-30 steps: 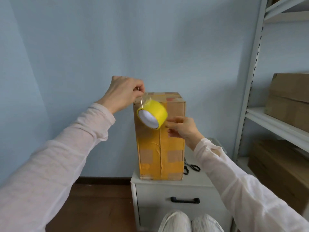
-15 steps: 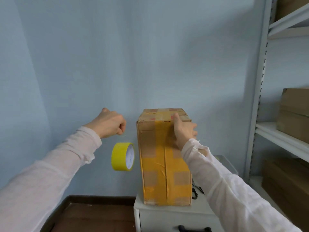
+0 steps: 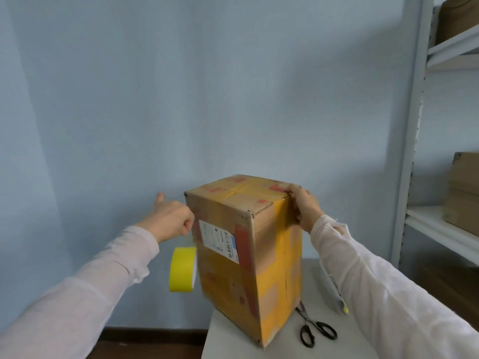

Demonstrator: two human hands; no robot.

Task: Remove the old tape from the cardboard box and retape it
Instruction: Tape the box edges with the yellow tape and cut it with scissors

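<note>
While right hand (image 3: 304, 207) grips box (image 3: 248, 250) top, left hand (image 3: 168, 218) dangles tape roll (image 3: 182, 269) by its pinched end (alongside)

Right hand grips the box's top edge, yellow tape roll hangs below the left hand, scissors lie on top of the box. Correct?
Wrong about the scissors: the head view shows them lying on the white cabinet top beside the cardboard box, at its base. The rest holds.

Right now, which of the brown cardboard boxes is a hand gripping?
The tall yellow-taped cardboard box on the white cabinet top: the right hand grips its upper edge. The plain cardboard boxes on the grey metal shelves sit untouched.
</note>
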